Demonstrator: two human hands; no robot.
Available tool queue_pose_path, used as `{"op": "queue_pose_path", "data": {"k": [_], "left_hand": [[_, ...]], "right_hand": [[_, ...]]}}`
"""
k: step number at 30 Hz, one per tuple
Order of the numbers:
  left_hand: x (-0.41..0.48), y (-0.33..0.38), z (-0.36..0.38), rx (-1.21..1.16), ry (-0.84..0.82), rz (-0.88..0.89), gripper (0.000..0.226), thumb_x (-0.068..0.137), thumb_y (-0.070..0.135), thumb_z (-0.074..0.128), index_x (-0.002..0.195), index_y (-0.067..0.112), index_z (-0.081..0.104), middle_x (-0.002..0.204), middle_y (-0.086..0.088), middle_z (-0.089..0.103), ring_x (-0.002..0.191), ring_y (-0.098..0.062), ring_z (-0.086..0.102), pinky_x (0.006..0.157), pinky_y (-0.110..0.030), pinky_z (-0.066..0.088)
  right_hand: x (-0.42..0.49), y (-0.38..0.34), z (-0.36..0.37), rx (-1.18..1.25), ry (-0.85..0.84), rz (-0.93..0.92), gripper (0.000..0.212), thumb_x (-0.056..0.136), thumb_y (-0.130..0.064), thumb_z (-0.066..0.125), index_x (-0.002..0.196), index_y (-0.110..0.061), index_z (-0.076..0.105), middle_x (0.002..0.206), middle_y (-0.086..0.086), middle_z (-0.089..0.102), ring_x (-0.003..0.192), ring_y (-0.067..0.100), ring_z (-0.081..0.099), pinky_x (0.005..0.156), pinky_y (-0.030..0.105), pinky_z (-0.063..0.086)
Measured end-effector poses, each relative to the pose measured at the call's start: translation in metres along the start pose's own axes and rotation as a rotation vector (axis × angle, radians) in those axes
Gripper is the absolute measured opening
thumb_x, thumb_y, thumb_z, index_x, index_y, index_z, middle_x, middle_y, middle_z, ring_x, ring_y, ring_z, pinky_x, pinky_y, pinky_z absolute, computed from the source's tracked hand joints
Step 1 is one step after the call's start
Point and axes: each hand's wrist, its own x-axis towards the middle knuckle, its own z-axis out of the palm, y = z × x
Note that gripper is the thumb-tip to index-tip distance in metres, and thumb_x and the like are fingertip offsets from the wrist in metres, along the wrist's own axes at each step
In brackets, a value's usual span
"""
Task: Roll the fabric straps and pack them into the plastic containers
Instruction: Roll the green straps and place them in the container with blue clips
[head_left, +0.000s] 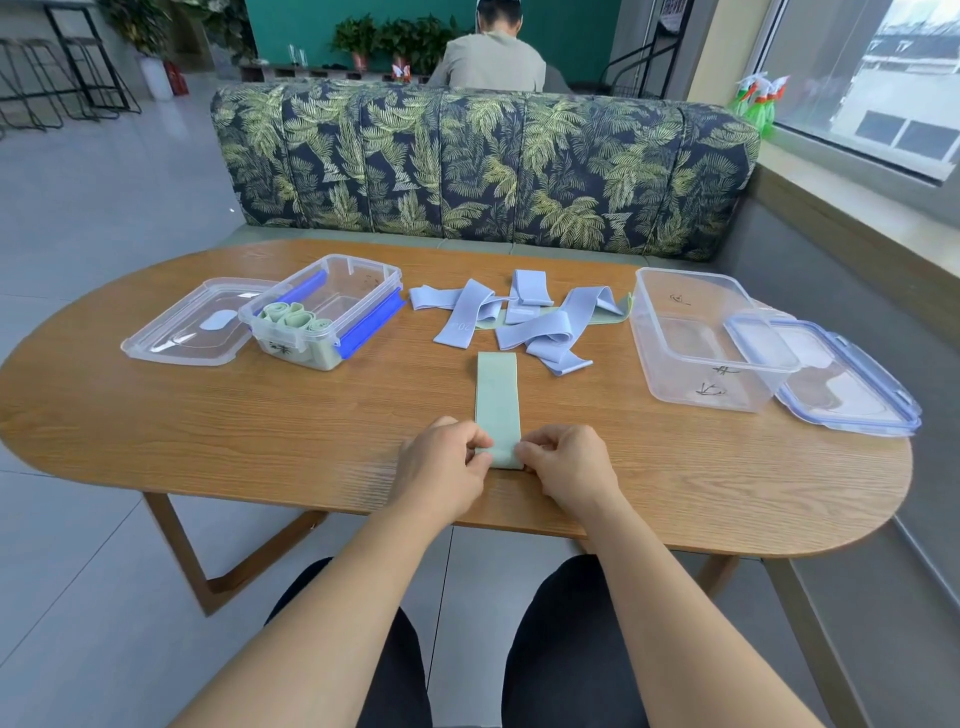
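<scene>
A pale green fabric strap (497, 400) lies flat on the wooden table (311, 441), running away from me. My left hand (441, 467) and my right hand (569, 465) pinch its near end from either side. Several light blue straps (524, 325) lie tangled in a heap beyond it, with another green strap (618, 316) partly under them. The clear container with blue clips (332, 312) at the left holds three rolled green straps (293, 317). A larger clear container (701, 343) at the right holds no straps.
A clear lid (187, 327) lies left of the blue-clipped container. Another lid with blue clips (841, 379) leans against the right container. A leaf-patterned sofa (483, 166) stands behind the table, and a person sits beyond it facing away.
</scene>
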Motion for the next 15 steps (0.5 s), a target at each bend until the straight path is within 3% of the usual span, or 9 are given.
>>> {"op": "queue_pose_path", "data": {"k": [4,11,15], "left_hand": [[0.0022,0.0006,0.0005,0.034,0.000,-0.005,0.011,0.091,0.029,0.059,0.100,0.029,0.066,0.100,0.009,0.058,0.090,-0.012,0.059,0.093,-0.035,0.042],[0.0039,-0.0020,0.0009,0.046,-0.038,0.022,0.016,0.093,0.033,0.056,0.106,0.029,0.065,0.108,0.010,0.056,0.097,-0.012,0.057,0.093,-0.034,0.040],[0.0019,-0.0064,0.0037,-0.058,-0.067,0.057,0.028,0.088,0.025,0.065,0.116,0.026,0.062,0.113,0.011,0.051,0.097,-0.011,0.056,0.091,-0.031,0.046]], "right_hand": [[-0.0007,0.0011,0.0020,0.039,0.048,0.026,0.011,0.082,-0.037,0.067,0.080,-0.027,0.072,0.074,-0.010,0.067,0.069,0.015,0.058,0.073,0.036,0.053],[-0.0008,-0.0050,0.0011,-0.015,0.057,0.101,0.025,0.085,-0.037,0.063,0.063,-0.024,0.063,0.067,-0.005,0.063,0.065,0.017,0.055,0.060,0.027,0.041],[0.0025,-0.0087,0.0021,-0.037,0.062,0.139,0.024,0.084,-0.041,0.062,0.068,-0.023,0.065,0.075,-0.003,0.068,0.069,0.020,0.058,0.067,0.029,0.046]]}}
